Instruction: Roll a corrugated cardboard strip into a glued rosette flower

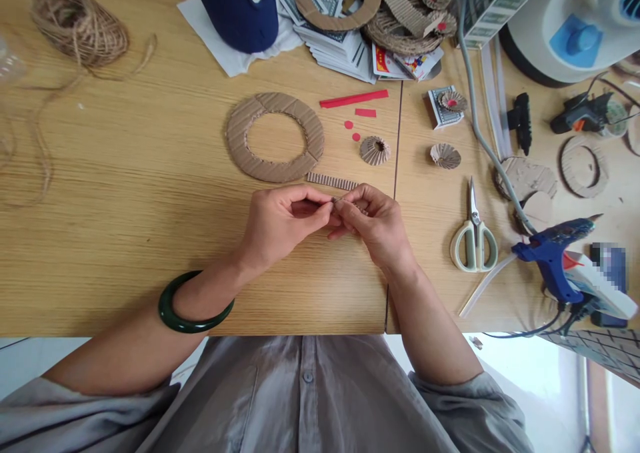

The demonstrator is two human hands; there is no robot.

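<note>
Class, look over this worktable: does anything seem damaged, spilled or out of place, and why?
Nothing looks spilled. Partly under the grey cable, a cardboard piece has a ragged, patchy surface, as if torn. Loose strands straggle from the twine ball, looking untidily unwound.

Room between right fingers (357, 218) and scissors (475, 219)

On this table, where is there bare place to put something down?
Widest patch: between twine ball, dark bangle and the largest cardboard ring. Smaller: between right hand and scissors. Crowded: around the card stack and the blue glue gun.
</note>
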